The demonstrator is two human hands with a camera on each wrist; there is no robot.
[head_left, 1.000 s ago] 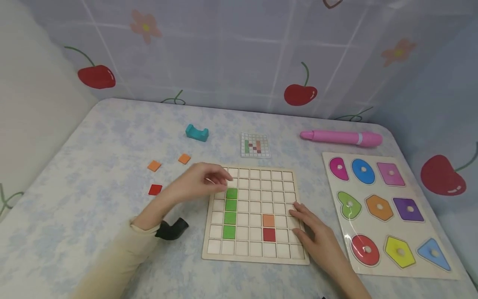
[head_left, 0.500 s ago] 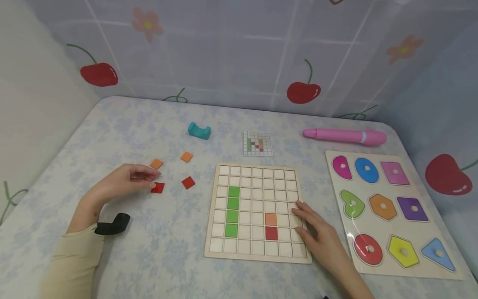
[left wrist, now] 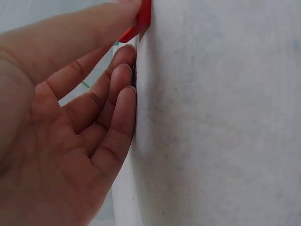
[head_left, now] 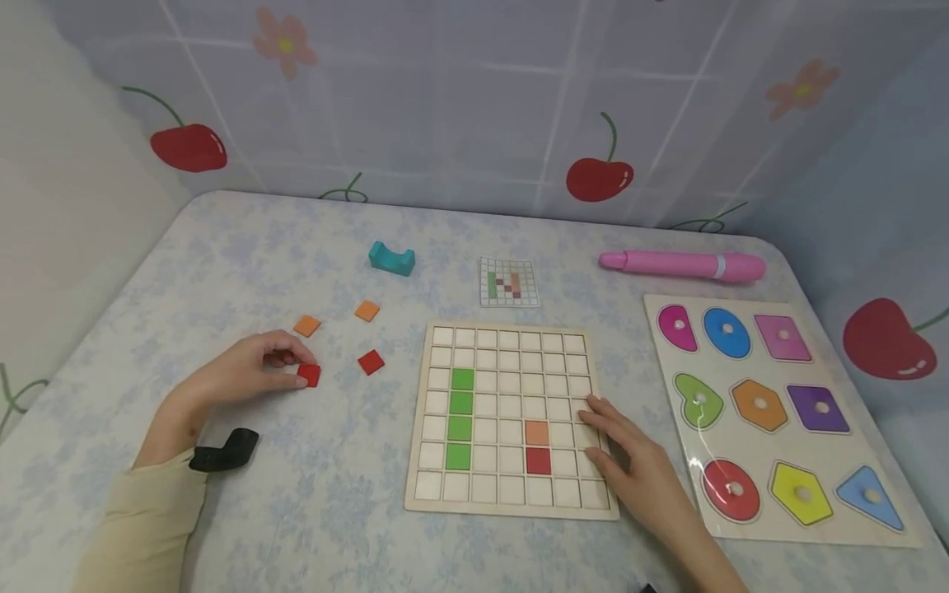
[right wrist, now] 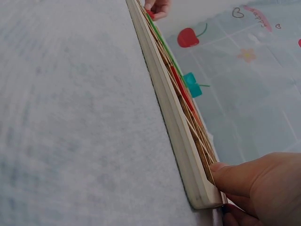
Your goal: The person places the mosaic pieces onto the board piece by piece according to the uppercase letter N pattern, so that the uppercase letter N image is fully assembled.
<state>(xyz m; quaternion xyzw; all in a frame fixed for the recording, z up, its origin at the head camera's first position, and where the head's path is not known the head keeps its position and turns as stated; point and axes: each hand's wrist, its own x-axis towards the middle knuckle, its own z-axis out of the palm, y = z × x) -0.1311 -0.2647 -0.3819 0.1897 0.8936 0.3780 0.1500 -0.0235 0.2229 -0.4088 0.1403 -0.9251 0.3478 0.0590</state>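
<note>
In the head view my left hand [head_left: 248,372] pinches a small red square tile [head_left: 309,375] at the table's left; the thumb and tile also show in the left wrist view, with the tile [left wrist: 145,14] cut off at the top edge. A second red tile [head_left: 371,362] lies to its right, with two orange tiles [head_left: 307,326] farther back. A wooden grid board [head_left: 511,514] lies at the middle, holding a column of green tiles [head_left: 460,428], one orange tile and one red tile. My right hand [head_left: 641,465] rests on the board's right edge, fingers extended.
Behind the board lies a small pattern card [head_left: 509,282]. A teal curved block [head_left: 391,259] and a pink pen-like stick [head_left: 682,265] lie toward the back. A knobbed shape puzzle [head_left: 778,436] covers the right side. Walls with a cherry-print sheet stand behind.
My left hand has moved left from over the board's upper left to the loose tiles and taken hold of a red one. My right hand stays on the board's edge.
</note>
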